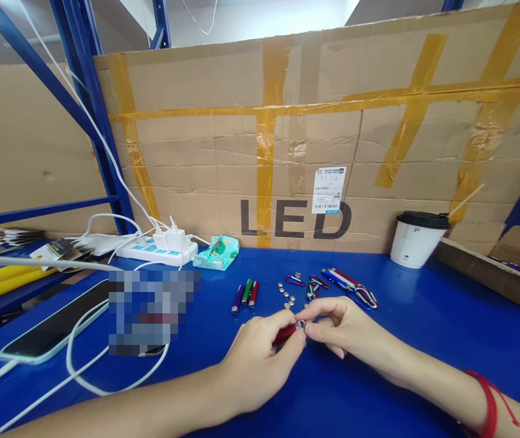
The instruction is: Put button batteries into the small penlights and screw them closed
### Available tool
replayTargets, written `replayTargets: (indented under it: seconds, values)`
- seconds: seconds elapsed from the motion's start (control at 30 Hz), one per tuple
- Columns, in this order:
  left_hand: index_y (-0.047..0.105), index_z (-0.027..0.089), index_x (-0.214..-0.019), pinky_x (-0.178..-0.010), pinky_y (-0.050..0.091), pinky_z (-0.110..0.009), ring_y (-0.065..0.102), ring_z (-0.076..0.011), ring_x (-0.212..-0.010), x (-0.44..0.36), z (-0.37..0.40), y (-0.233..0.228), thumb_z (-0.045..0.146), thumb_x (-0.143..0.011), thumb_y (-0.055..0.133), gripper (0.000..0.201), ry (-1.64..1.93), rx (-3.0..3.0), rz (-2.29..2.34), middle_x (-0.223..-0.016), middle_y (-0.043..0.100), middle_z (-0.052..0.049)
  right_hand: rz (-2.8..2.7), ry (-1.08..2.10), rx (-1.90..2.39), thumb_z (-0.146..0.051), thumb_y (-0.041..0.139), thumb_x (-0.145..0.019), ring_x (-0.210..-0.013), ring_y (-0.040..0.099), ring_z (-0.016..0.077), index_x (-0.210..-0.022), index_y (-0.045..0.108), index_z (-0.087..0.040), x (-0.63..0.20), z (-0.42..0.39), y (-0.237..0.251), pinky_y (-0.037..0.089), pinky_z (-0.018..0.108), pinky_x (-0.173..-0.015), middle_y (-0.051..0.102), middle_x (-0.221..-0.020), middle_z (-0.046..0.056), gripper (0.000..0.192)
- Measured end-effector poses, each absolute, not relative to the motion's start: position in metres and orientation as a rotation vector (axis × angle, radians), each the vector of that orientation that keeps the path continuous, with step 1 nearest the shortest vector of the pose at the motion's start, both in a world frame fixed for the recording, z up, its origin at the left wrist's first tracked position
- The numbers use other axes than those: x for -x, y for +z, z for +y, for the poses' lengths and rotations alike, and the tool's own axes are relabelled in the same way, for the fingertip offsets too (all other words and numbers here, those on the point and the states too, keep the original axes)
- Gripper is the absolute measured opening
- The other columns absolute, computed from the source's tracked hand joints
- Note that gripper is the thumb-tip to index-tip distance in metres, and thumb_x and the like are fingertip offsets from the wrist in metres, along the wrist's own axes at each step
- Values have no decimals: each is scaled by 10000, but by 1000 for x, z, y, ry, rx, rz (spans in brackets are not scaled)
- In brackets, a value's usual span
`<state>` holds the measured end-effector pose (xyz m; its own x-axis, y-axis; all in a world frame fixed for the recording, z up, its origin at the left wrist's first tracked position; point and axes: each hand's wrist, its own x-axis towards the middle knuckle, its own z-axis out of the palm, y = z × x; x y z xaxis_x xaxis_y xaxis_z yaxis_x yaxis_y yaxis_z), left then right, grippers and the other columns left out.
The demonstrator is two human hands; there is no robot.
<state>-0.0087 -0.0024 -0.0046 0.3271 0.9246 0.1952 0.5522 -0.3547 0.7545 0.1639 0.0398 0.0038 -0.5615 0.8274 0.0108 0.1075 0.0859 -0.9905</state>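
My left hand (264, 359) is closed around a red mini flashlight (283, 334), a short metal tube with a silver end pointing right. Thumb and forefinger of my right hand (339, 328) pinch at that silver end; whether a tiny part sits between the fingertips is hidden. Just beyond the hands, several silver button cells (286, 296) lie scattered on the blue tabletop (332, 395). To their left rest three similar short tubes: a purple one (238, 299), a green one (247, 292) and a red one (253, 294).
Carabiner clips (295, 280) and longer red and blue pens (348, 283) lie behind my right hand. A lidded paper cup (418, 240) and a cardboard box (497, 274) stand right. Left are a phone (59, 322), white cables, a power strip (154, 249) and a tissue pack (217, 252).
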Motion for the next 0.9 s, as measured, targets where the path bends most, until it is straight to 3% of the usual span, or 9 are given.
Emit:
replayTargets:
  seconds: [0.17, 0.4, 0.9]
  values:
    - [541, 189, -755, -495, 287, -223, 377, -103, -498, 8, -2, -3, 317, -870, 392, 228, 830, -2014, 1295, -562, 443, 51, -1781, 1529, 905, -414, 739, -640, -352, 330, 10, -817, 653, -144, -164, 42, 0, 166, 193, -373, 482, -458, -85, 335]
    - [495, 196, -674, -511, 300, -227, 426, -112, -496, 10, -4, -2, 331, -909, 314, 326, 847, -1995, 1249, -503, 431, 55, -1782, 1568, 897, -408, 740, -639, -364, 353, 0, -799, 642, -126, -163, 40, 0, 196, 188, -373, 654, -637, 5, 339]
    - [423, 196, -595, -517, 297, -231, 423, -113, -498, 9, -4, -1, 319, -904, 312, 351, 838, -1995, 1275, -497, 430, 55, -1792, 1550, 900, -432, 742, -620, -351, 351, 1, -789, 638, -128, -162, 41, -2, 214, 187, -366, 648, -627, 0, 364]
